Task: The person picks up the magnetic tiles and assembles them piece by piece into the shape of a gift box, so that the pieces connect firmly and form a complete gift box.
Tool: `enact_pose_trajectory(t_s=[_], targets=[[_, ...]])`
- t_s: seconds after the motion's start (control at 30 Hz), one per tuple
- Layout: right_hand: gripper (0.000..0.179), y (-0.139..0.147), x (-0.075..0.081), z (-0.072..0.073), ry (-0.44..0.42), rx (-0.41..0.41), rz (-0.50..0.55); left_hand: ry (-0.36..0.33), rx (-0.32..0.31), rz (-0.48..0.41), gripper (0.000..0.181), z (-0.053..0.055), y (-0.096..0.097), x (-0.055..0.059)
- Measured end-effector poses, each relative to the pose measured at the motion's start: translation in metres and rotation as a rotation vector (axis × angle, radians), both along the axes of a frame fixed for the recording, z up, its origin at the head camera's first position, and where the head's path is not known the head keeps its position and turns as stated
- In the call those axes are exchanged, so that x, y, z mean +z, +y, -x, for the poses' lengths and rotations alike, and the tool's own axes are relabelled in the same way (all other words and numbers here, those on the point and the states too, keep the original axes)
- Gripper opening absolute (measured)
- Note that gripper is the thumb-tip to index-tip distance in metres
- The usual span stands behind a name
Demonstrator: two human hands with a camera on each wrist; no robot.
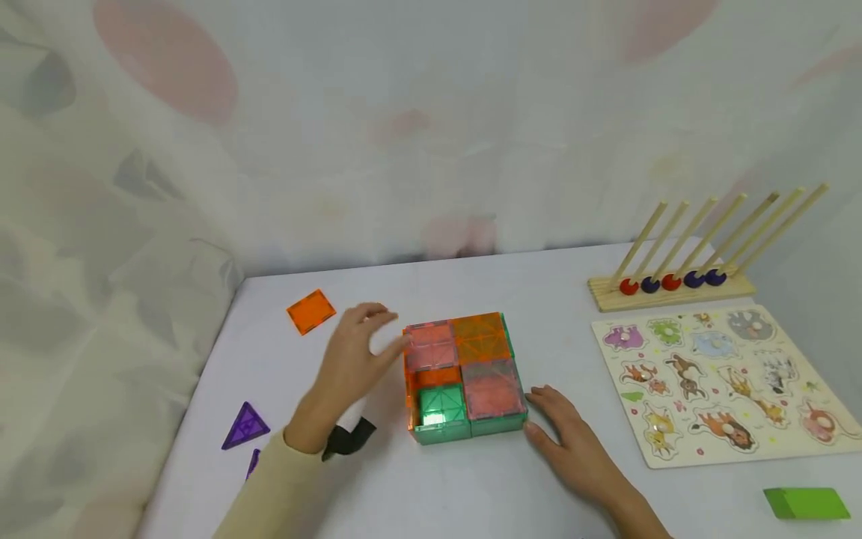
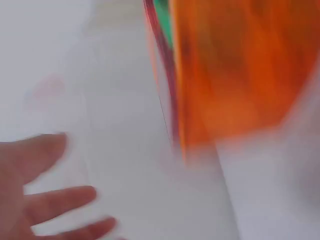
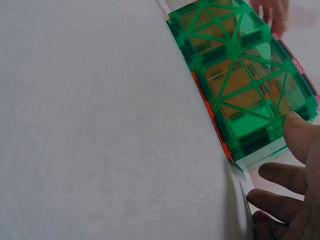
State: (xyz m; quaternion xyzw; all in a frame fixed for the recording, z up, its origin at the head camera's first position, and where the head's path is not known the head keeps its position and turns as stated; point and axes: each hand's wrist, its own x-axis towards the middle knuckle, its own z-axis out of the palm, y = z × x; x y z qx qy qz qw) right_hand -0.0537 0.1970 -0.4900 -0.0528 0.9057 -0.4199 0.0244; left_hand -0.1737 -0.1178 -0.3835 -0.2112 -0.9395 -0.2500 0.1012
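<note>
A low box of translucent magnetic tiles (image 1: 465,374) stands on the white table. Pink, orange and greyish-pink squares cover most of its top, while the front-left quarter is uncovered and shows green and orange inside. My left hand (image 1: 350,359) hovers by the box's left side, thumb and fingers spread, holding nothing; the left wrist view is blurred but shows the fingers (image 2: 65,200) apart from the orange wall. My right hand (image 1: 572,449) rests at the front-right corner. In the right wrist view its thumb (image 3: 300,132) touches the green tile wall (image 3: 250,85), with the other fingers loosely bent.
An orange tile (image 1: 311,311) lies behind the left hand, and a purple triangle tile (image 1: 245,428) lies at the left. To the right are an animal puzzle board (image 1: 673,458), a wooden peg stand (image 1: 609,301) with red and blue beads, and a green block (image 1: 808,503).
</note>
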Motion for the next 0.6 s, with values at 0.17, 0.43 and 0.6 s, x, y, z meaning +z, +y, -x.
enact_pose_trajectory(t_s=[0.17, 0.43, 0.6], targets=[[0.049, 0.000, -0.001, 0.001, 0.014, 0.007, -0.004, -0.267, 0.192, 0.247, 0.069, 0.054, -0.062, -0.009], [0.045, 0.003, -0.007, -0.001, 0.034, -0.003, -0.003, -0.479, 0.263, 0.252, 0.090, 0.122, -0.158, -0.082], [0.044, 0.002, -0.008, 0.002, 0.040, -0.004, 0.002, -0.415, 0.246, 0.245, 0.078, 0.134, -0.175, -0.097]])
